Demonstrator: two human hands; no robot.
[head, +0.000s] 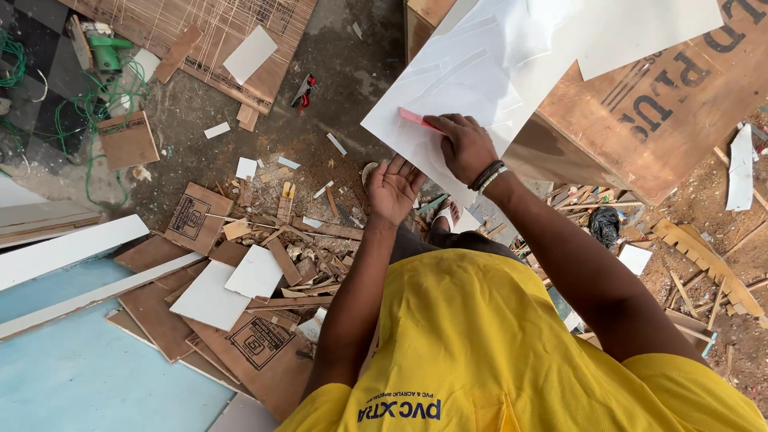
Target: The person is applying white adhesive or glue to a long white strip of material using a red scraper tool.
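Your right hand (466, 146) sits just above the middle of the view, at about twelve o'clock from your chest, knuckles up and fingers curled shut around a thin pink tool (418, 120). The tool pokes out of your fist toward ten o'clock, its tip lying flat on the white laminate sheet (460, 76). What kind of tool it is cannot be told; only a short pink strip shows past your fingers.

The sheet spreads away from your grip toward twelve and one o'clock, resting on the brown plywood board (652, 108) that fills the upper right. Its near corner hangs off the board's edge toward seven o'clock from your right hand, and your fist rests on the sheet close to that lower edge.

Your left hand (394, 190) is released, palm up and fingers spread, holding nothing. It hovers just at seven o'clock from your right hand, right by the sheet's overhanging lower edge; whether the fingertips touch the sheet's underside cannot be told.

At nine o'clock from your left hand the floor carries a heap of plywood offcuts (240, 320) and white laminate scraps (254, 272). A green power tool (106, 50) with its green cord lies far off at ten o'clock, and a small red-handled tool (304, 90) lies at eleven o'clock.
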